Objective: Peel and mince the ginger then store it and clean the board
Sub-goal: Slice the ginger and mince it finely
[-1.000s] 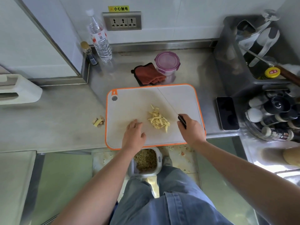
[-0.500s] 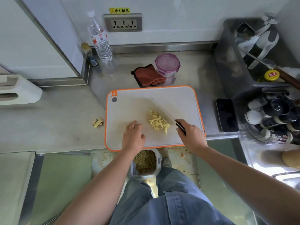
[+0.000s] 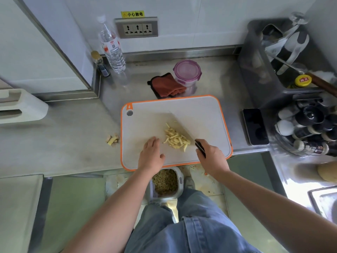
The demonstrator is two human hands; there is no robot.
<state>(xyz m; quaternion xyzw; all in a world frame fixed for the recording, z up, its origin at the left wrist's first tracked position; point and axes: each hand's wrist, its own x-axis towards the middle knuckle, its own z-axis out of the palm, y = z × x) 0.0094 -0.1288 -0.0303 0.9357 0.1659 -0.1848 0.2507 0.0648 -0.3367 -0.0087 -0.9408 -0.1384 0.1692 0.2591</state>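
Below, bin [image 3: 180, 179] holds scraps [image 3: 165, 182]; tub [image 3: 187, 71] lidded; right hand [image 3: 211, 157] grips knife [image 3: 200, 149], left hand [image 3: 150, 154] flat.

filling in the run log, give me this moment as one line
stage: ginger cut in strips, not minced | right hand: grips knife, blade beside ginger strips | left hand: rests on cutting board | tub: lid on

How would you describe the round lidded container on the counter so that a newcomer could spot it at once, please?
Start at the orange-rimmed cutting board in the middle of the steel counter. Just behind its far edge, beside a folded rust-red cloth, stands a clear round container. Its purple clip-on lid sets it apart from the cloth and the tall water bottle further left.
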